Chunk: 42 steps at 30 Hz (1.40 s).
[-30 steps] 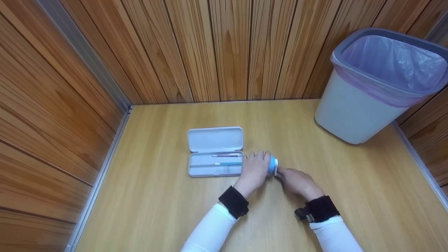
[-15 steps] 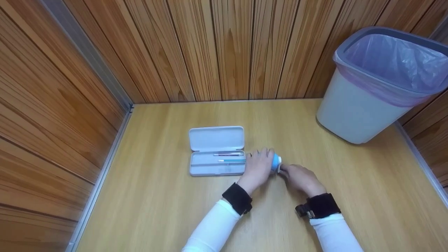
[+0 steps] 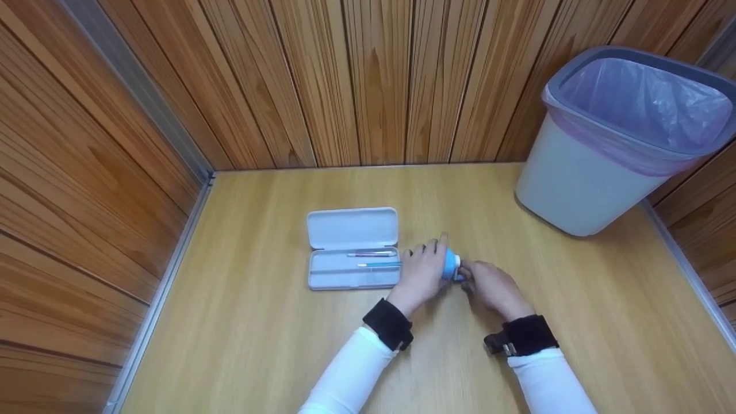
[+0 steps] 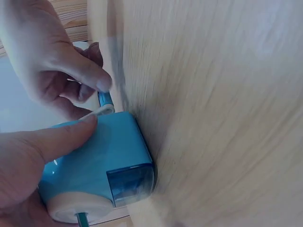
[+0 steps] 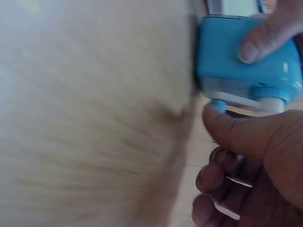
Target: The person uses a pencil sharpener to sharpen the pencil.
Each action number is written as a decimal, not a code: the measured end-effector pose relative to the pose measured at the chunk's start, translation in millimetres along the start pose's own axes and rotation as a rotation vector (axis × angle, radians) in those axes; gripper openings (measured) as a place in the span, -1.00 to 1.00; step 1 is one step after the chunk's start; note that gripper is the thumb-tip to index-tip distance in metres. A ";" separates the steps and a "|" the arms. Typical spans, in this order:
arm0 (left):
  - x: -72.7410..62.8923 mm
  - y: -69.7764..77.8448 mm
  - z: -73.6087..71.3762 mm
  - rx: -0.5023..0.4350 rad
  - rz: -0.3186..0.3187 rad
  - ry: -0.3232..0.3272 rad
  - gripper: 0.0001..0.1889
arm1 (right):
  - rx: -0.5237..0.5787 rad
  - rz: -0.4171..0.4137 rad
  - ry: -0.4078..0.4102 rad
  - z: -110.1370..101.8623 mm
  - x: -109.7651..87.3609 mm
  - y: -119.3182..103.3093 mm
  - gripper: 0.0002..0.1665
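While the left hand [image 3: 422, 270] curls round a blue crank sharpener [image 3: 451, 265] on a wooden table [image 3: 259, 345] in the head view, the right hand [image 3: 493, 288] meets it at the crank end; just to the left lies an open pencil case [image 3: 352, 228], its lid folded back toward the plank wall [image 3: 374, 86], with a lilac pencil [image 3: 371, 253] inside; a teal pencil [image 3: 379, 265] reaches from the left hand across the case; a lined bin [image 3: 586, 172] stands well apart at far right.

From the left wrist, the left thumb lies along the sharpener's body, gripping it; a green shaft enters its round cream collar [image 4: 78, 204], beside a translucent drawer [image 4: 131, 184]; at the other end, the right hand holds the blue crank knob [image 4: 105, 99].

From the right wrist, the right thumb presses that knob at the tip of a white crank arm [image 5: 236, 100]; the other visible fingers curl below; the left thumb rests on the sharpener.
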State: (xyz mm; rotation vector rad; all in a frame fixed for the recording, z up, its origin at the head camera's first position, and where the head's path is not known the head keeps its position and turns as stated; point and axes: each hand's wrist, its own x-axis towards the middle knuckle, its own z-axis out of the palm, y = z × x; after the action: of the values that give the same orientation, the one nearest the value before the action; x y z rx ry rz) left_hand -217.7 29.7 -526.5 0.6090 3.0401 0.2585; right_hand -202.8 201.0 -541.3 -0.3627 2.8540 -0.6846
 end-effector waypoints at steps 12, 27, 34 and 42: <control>-19.6 -28.5 -23.0 -0.184 0.004 0.045 0.27 | 0.070 -0.175 0.333 -22.6 2.9 -25.9 -0.66; -37.0 -59.3 -11.0 -0.126 0.009 0.186 -0.26 | 0.126 -0.289 0.135 12.0 31.2 -49.2 -0.34; -32.4 -59.6 -5.0 0.019 0.101 0.265 -0.76 | 0.098 -0.300 0.156 18.5 37.7 -48.9 -0.37; -29.6 -61.6 0.0 0.056 0.144 0.347 -0.88 | 0.027 -0.349 0.202 21.0 38.6 -48.1 -0.37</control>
State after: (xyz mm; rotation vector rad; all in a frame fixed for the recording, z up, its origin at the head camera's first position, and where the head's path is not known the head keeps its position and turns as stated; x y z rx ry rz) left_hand -213.9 -37.8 -536.9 0.8738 3.3471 0.3138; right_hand -225.4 139.9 -542.0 -0.8467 2.9958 -0.8629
